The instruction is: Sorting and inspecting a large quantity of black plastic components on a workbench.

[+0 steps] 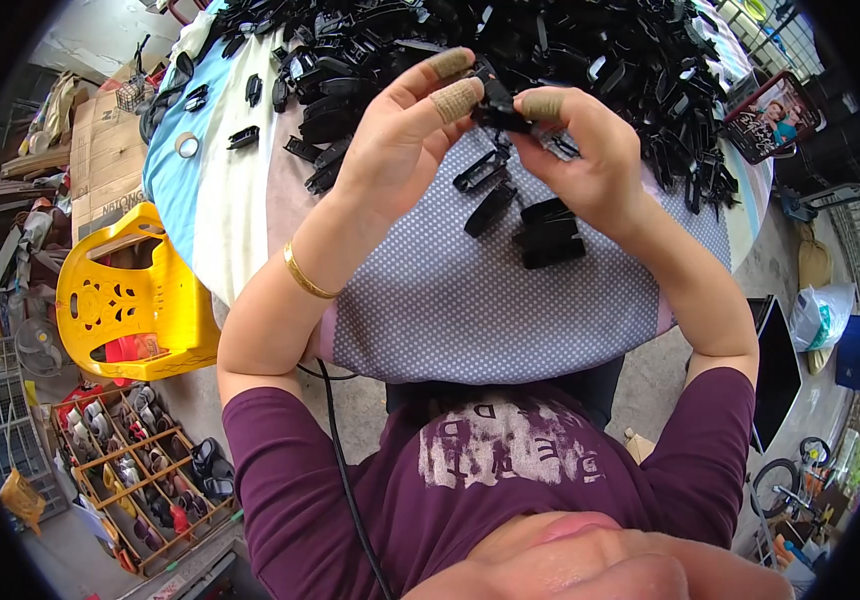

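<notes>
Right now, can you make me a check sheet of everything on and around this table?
Surface: round table under a dotted grey cloth.
Job's things: small black plastic clip held between both hands; finished-looking clips lie below them.
Clutter: big heap of black clips across the far side; tape roll; framed photo.
Grippers: left hand and right hand pinch the clip, fingers taped.
Cables: black cord hangs at the chest.
Surroundings: yellow plastic chair, shoe rack, bicycle.
</notes>
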### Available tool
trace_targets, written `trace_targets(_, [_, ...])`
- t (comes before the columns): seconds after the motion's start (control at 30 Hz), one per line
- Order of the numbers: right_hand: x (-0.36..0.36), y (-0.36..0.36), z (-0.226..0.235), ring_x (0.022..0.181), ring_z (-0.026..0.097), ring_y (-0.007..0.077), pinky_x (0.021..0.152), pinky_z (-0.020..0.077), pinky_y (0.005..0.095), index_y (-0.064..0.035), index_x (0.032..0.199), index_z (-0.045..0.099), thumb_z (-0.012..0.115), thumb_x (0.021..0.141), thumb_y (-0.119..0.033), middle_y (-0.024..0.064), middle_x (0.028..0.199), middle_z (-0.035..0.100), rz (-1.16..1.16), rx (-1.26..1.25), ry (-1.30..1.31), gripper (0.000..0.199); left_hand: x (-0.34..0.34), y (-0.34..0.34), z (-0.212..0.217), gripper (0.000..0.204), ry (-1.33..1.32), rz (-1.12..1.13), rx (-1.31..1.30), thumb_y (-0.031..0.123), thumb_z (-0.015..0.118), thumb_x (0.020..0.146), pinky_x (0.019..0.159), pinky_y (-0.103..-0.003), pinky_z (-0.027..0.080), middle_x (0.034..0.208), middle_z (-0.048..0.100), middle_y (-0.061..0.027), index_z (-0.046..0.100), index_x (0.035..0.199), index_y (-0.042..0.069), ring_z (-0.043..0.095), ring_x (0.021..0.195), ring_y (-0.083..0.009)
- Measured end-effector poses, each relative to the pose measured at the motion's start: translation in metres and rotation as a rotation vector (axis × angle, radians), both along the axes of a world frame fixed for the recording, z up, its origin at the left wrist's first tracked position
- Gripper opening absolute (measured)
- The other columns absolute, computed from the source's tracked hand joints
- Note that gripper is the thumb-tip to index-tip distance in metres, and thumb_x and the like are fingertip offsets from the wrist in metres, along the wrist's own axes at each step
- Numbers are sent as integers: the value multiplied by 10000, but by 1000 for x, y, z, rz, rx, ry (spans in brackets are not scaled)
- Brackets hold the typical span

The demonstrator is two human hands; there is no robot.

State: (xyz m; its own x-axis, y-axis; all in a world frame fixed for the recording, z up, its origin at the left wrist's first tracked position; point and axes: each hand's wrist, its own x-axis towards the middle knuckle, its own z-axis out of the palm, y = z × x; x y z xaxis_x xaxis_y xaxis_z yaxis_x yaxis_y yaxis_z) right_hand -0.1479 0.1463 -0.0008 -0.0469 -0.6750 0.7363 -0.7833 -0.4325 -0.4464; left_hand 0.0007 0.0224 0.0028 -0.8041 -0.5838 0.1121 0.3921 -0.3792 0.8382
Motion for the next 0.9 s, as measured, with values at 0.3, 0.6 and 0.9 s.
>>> trace_targets(0.3, [-9,2,10,838,645,264,715,538,308,21,960,592,709,689,-4,139,926,641,43,-82,343,296,2,-1,8,209,-171,48,-36,56,583,863,765,-236,495,944,629,-36,607,1064,2,594,851,-109])
trace_targets(0.6, [-1,-2,-2,715,646,125,655,531,238,13,968,611,685,781,-87,79,800,647,35,159,-389,225,1,10,5,292,-225,116,-532,22,540,881,816,-246,487,984,634,-66,563,1171,-10,595,870,-123])
trace_targets(0.9, [3,3,4,818,633,114,749,518,240,32,1004,577,658,819,-72,73,888,649,53,288,-426,227,1,13,2,294,-199,141,-467,25,554,875,822,-250,490,983,637,-68,569,1167,-9,594,874,-125])
